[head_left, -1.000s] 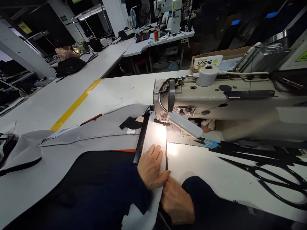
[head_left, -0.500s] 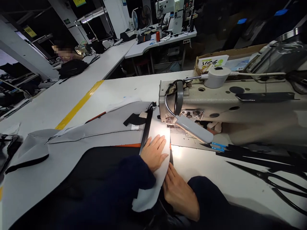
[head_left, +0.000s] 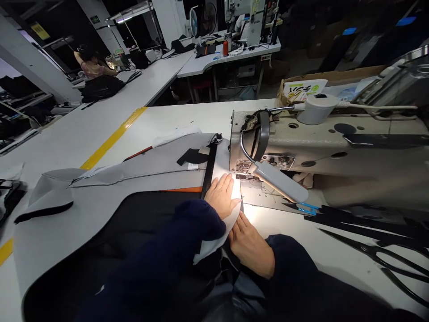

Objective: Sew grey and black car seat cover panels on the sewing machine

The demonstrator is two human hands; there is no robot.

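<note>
My left hand (head_left: 221, 197) lies flat with its fingers stretched out on a light grey fabric panel (head_left: 161, 172), just in front of the sewing machine (head_left: 268, 134)'s needle area. Lower and to the right, my right hand (head_left: 251, 246) has its fingers together at the panel's right edge, pinching it; its thumb is hidden. A black strip (head_left: 210, 167) crosses the panel left of my left hand. Black fabric (head_left: 150, 219) joins the panel nearer my body, with an orange edge (head_left: 184, 189) showing between them. The lamp (head_left: 281, 181) lights the stitching spot.
Black scissors (head_left: 372, 250) and thread snips with blue handles (head_left: 308, 208) lie to the right on the white table. Yellow tape (head_left: 114, 138) crosses the table at left. A cardboard box (head_left: 351, 76) stands behind the machine. A person (head_left: 92, 65) sits far back left.
Both hands and the fabric have slid forward, closer to the needle area. My left hand stays flat and my right hand keeps its hold on the edge. The camera view has shifted slightly.
</note>
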